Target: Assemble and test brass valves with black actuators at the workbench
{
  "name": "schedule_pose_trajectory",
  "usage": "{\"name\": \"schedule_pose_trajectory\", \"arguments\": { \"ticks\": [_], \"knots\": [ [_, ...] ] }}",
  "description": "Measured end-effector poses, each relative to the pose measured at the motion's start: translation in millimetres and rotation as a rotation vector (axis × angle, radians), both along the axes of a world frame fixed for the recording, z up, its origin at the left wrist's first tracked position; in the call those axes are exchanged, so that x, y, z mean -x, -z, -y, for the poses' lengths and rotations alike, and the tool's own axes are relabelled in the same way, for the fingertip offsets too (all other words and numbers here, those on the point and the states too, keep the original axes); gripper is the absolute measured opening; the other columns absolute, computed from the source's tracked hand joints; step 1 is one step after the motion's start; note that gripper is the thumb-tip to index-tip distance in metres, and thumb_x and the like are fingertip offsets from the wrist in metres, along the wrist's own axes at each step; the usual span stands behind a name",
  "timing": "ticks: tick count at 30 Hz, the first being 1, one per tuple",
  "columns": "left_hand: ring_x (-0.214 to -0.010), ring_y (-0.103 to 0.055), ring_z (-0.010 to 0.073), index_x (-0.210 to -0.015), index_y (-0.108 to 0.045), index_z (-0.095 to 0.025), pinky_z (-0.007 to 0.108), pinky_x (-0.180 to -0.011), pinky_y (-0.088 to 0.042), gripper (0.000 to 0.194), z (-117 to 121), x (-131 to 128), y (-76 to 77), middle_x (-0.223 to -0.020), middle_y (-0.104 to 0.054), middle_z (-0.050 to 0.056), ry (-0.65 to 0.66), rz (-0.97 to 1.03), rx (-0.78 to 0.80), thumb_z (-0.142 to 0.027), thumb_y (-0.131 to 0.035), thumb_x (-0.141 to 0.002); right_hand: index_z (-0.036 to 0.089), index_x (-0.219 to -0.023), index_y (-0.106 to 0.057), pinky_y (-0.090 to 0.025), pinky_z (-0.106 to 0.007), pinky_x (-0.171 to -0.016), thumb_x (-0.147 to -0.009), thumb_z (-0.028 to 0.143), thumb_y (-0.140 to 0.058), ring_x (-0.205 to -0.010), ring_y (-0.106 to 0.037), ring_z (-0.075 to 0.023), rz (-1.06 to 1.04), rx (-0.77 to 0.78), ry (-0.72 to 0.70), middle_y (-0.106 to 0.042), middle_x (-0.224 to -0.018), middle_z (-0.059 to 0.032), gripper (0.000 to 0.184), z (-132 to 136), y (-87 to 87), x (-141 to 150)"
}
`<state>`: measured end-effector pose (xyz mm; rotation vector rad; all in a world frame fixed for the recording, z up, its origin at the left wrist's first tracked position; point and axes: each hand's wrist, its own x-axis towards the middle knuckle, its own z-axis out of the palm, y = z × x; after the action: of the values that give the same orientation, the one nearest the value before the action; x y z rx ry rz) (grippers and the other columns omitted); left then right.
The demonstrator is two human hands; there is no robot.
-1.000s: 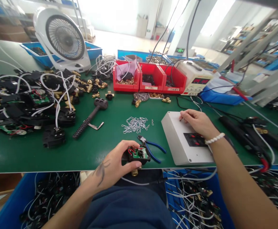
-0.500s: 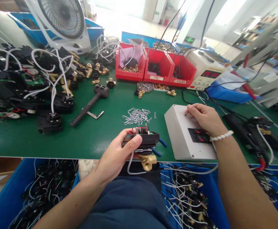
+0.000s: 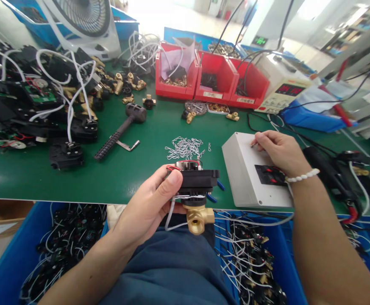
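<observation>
My left hand (image 3: 153, 197) is closed around a motorized valve (image 3: 195, 180), a black housing over a brass body, held at the table's front edge. Its brass ports point down and towards me, and a white cable hangs from it. My right hand (image 3: 275, 150) pinches a small metal toggle switch (image 3: 253, 144) on top of a grey control box (image 3: 242, 169). A black terminal with red tabs (image 3: 270, 175) sits on the box beside the wrist. Behind the valve, blue handles (image 3: 220, 185) of a tool show. Beyond it lies a pile of metal clips (image 3: 185, 147).
Left of the clips lies a black hammer (image 3: 119, 132). More valve units (image 3: 35, 106) crowd the left side. Red bins (image 3: 178, 91) and a power supply (image 3: 283, 87) stand at the back. Blue crates (image 3: 286, 254) of units sit below the table edge. A fan (image 3: 98, 46) stands back left.
The valve has turned slightly, its brass port now facing me more and sitting lower. My right hand stays at the switch. The whole view has shifted a little.
</observation>
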<state>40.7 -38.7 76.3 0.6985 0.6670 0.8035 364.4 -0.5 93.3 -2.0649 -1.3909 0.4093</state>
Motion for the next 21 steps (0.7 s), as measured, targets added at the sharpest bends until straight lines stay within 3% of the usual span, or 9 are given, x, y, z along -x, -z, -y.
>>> {"name": "schedule_pose_trajectory", "arguments": {
  "ticks": [4,9,13,17,21],
  "knots": [
    [-0.073,-0.071,0.0180,-0.117,-0.066,-0.015,0.027,-0.069,-0.060,0.054,0,1,-0.9,-0.095,-0.073,0.008,0.019,0.017,0.007,-0.057,-0.071,-0.083,0.016,-0.074,-0.064,-0.040,-0.024,-0.067,-0.092,0.036,-0.058,-0.065,-0.051,-0.0103,-0.014,-0.008,0.009,-0.059,-0.068,-0.0008,0.028,-1,1.4,-1],
    [-0.085,-0.072,0.0188,-0.117,-0.065,-0.018,0.027,-0.076,-0.060,0.048,1,1,-2.2,-0.108,-0.072,0.008,-0.010,0.035,0.016,-0.050,-0.075,-0.082,0.016,-0.073,-0.063,-0.041,-0.023,-0.067,-0.092,0.037,-0.059,-0.066,-0.051,-0.0100,-0.024,-0.024,0.001,-0.060,-0.069,-0.0007,0.029,-1,1.1,0],
    [-0.087,-0.072,0.0177,-0.119,-0.061,-0.020,0.024,-0.078,-0.059,0.048,2,3,-6.3,-0.109,-0.072,0.006,-0.034,0.020,-0.003,-0.042,-0.079,-0.080,0.016,-0.071,-0.063,-0.040,-0.023,-0.067,-0.091,0.049,-0.060,-0.065,-0.052,-0.0103,-0.020,-0.036,-0.007,-0.061,-0.068,-0.0018,0.039,-3,2.0,-2],
    [-0.088,-0.071,0.0188,-0.121,-0.063,-0.018,0.025,-0.077,-0.059,0.048,4,4,-10.3,-0.110,-0.072,0.008,-0.039,-0.015,0.012,-0.046,-0.075,-0.084,0.016,-0.066,-0.063,-0.040,-0.025,-0.067,-0.090,0.065,-0.053,-0.062,-0.051,-0.0111,-0.019,-0.040,-0.022,-0.059,-0.064,-0.0034,0.055,-6,3.8,-7],
    [-0.088,-0.071,0.0188,-0.118,-0.067,-0.019,0.025,-0.076,-0.060,0.047,4,5,-8.8,-0.111,-0.071,0.007,-0.064,-0.006,0.023,-0.048,-0.075,-0.082,0.016,-0.070,-0.065,-0.042,-0.026,-0.071,-0.087,0.071,-0.051,-0.067,-0.053,-0.0125,0.000,-0.067,-0.044,-0.062,-0.070,-0.0049,0.059,-3,4.6,-9]
  ]
}}
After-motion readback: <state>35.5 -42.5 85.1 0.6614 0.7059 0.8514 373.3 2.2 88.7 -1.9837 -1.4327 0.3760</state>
